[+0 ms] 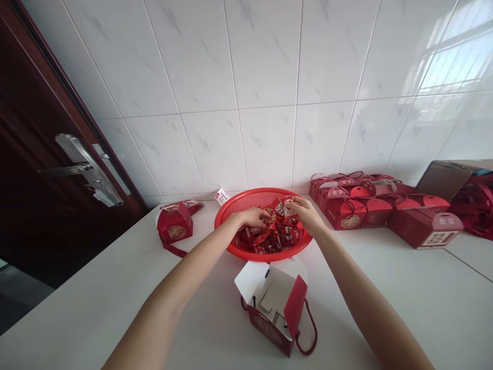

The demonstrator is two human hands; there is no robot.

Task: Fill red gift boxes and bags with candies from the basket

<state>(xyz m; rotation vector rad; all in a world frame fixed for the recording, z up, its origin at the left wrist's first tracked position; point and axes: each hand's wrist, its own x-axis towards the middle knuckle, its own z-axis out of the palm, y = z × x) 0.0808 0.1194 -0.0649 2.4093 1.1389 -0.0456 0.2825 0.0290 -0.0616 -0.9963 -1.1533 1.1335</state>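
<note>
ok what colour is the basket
The basket is plain bright red, seen best in the head view.

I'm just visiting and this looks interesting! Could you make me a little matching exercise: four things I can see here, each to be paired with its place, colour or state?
Things:
1. Nearest gift box
2. Perforated basket
3. Left hand
4. Door handle

Descriptions:
A. Silver-coloured, on the dark door
B. Reaching in among small wrapped packets
C. Standing with its flaps spread open
D. Bright red plastic, with small wrapped packets inside

Right pairs: 1-C; 2-D; 3-B; 4-A
</note>
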